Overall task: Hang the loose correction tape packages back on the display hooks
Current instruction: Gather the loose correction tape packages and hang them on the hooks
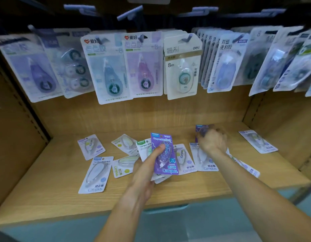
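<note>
My left hand (pixel 149 165) holds a small stack of correction tape packages, a purple Campus package (pixel 166 154) on top under my thumb. My right hand (pixel 212 142), blurred, grips a second purple package (pixel 202 130) lifted just above the wooden shelf (pixel 168 189). Several white Campus packages lie loose on the shelf: two at the left (pixel 91 145) (pixel 97 173), some in the middle (pixel 125 143), one at the far right (pixel 257 141). Bare hooks (pixel 130 13) stick out above the hanging rows.
Rows of other tape packages hang on hooks across the back, among them a white deli one (pixel 183 67) and a pink one (pixel 144 65). Wooden side walls (pixel 15 137) close the bay left and right. The shelf's front edge has a teal strip (pixel 165 208).
</note>
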{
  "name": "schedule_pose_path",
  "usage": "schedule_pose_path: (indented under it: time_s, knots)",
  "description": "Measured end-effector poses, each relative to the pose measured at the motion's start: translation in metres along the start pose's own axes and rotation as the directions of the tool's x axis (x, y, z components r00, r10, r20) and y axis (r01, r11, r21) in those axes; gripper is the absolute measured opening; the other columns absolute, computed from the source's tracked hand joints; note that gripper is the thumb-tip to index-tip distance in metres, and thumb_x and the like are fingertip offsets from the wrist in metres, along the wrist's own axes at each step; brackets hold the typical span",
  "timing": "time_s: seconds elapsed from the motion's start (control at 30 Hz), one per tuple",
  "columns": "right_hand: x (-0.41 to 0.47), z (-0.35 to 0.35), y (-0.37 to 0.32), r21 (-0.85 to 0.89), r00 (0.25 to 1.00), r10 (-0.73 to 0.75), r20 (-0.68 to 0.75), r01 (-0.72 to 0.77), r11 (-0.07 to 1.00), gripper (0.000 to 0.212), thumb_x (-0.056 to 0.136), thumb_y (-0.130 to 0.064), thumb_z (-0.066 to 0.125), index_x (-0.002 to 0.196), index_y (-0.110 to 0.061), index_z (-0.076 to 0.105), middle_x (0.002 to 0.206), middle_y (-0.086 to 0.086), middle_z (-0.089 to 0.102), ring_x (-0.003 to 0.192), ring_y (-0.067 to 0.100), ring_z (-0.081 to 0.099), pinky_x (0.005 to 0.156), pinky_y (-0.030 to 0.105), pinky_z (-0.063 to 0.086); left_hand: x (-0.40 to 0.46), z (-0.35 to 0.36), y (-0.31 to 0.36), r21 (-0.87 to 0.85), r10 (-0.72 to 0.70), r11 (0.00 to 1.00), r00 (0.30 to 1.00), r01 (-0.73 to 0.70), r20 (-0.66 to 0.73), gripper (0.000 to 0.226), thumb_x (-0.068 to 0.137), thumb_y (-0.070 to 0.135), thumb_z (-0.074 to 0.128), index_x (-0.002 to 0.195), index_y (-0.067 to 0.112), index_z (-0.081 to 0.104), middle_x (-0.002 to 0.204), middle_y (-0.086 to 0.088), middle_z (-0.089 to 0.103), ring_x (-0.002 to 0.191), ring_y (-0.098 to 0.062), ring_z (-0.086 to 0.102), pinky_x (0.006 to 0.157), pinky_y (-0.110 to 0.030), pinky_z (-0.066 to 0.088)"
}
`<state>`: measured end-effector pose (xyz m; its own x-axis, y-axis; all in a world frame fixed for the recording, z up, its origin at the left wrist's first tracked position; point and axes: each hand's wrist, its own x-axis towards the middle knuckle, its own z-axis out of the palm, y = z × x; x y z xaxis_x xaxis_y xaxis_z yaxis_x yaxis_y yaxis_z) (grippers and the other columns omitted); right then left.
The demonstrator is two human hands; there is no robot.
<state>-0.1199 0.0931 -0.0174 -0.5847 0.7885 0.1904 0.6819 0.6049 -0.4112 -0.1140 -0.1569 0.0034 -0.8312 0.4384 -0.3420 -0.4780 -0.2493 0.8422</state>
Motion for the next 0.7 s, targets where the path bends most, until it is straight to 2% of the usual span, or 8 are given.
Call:
schedule_pose_path:
  time_s: [0.17,0.27,0.33,0.4,0.47,0.57,0.63,0.7]
  knots:
    - [0.039,0.006,-0.007,-0.047,0.972,0.194,0.13,-0.189,0.981,0.054,0.097,-0.047,0.057,0.134,-0.009,0.05,0.137,0.017,0.056,0.129,0.037,0.044,0.101,0.04,0.036,-0.004,0.006,0.004,-0.034,-0.02,0.999,1.0,0.02,-0.012,0.048,0.079,0.036,0.087,0.12,0.016,0.073,0.103,-0.006,0.082,0.09,-0.023,0.08,0.058,-0.028,0.06]
    - [0.055,0.004,-0.013,0.326,0.954,0.257,0.153,-0.294,0.899,0.033,0.095,-0.034,0.064,0.113,-0.007,0.06,0.121,0.015,0.067,0.115,0.034,0.062,0.082,0.035,0.05,-0.006,0.007,0.006,-0.053,-0.025,0.998,0.999,0.023,-0.029,0.048,0.079,0.037,0.087,0.12,0.016,0.073,0.102,-0.005,0.082,0.088,-0.021,0.08,0.059,-0.028,0.06]
    - [0.045,-0.013,-0.019,0.664,0.942,0.282,0.18,-0.328,0.672,0.009,0.096,-0.016,0.065,0.093,-0.01,0.059,0.102,0.01,0.067,0.098,0.028,0.068,0.06,0.029,0.048,-0.006,0.007,0.008,-0.066,-0.025,0.998,0.999,0.022,-0.04,0.048,0.079,0.037,0.087,0.12,0.016,0.074,0.101,-0.005,0.082,0.085,-0.019,0.08,0.058,-0.027,0.06]
    - [0.015,-0.034,-0.029,0.87,0.925,0.267,0.27,-0.353,0.344,0.014,0.093,-0.005,0.068,0.084,-0.013,0.06,0.088,0.009,0.068,0.076,0.022,0.067,0.064,0.027,0.051,-0.004,0.007,0.008,-0.081,-0.009,0.997,0.999,0.006,-0.044,0.046,0.08,0.036,0.087,0.119,0.017,0.074,0.099,-0.004,0.082,0.081,-0.017,0.08,0.055,-0.026,0.059]
    - [-0.032,-0.053,-0.034,0.879,0.894,0.088,0.438,-0.447,0.167,0.01,0.088,-0.005,0.074,0.095,-0.007,0.068,0.082,0.01,0.074,0.067,0.02,0.068,0.073,0.032,0.055,-0.003,0.008,0.007,-0.084,0.008,0.996,0.999,-0.011,-0.037,0.046,0.081,0.034,0.087,0.121,0.017,0.073,0.1,-0.004,0.082,0.083,-0.018,0.08,0.054,-0.025,0.059]
    - [-0.098,-0.069,-0.032,0.804,0.794,-0.158,0.587,-0.547,0.235,0.038,0.081,-0.016,0.082,0.114,-0.001,0.068,0.098,0.014,0.079,0.085,0.028,0.077,0.071,0.035,0.06,-0.004,0.017,0.004,-0.07,0.024,0.997,1.0,-0.024,0.003,0.05,0.082,0.032,0.086,0.127,0.017,0.07,0.107,-0.006,0.082,0.094,-0.023,0.08,0.065,-0.03,0.063]
    - [-0.128,-0.081,-0.029,0.809,0.789,-0.193,0.583,-0.544,0.22,0.04,0.082,-0.016,0.08,0.118,-0.003,0.069,0.105,0.015,0.078,0.099,0.032,0.076,0.082,0.039,0.061,-0.015,0.024,0.003,-0.051,0.021,0.999,0.999,-0.019,0.039,0.049,0.083,0.03,0.085,0.127,0.018,0.07,0.11,-0.007,0.081,0.1,-0.027,0.079,0.08,-0.04,0.064]
    - [-0.146,-0.102,-0.031,0.821,0.806,-0.181,0.563,-0.523,0.228,0.033,0.086,-0.015,0.077,0.118,-0.008,0.072,0.106,0.012,0.079,0.101,0.031,0.076,0.091,0.043,0.059,-0.036,0.033,0.006,-0.047,-0.013,0.999,0.998,0.016,0.064,0.045,0.084,0.029,0.083,0.126,0.018,0.072,0.114,-0.01,0.08,0.104,-0.03,0.078,0.085,-0.043,0.062]
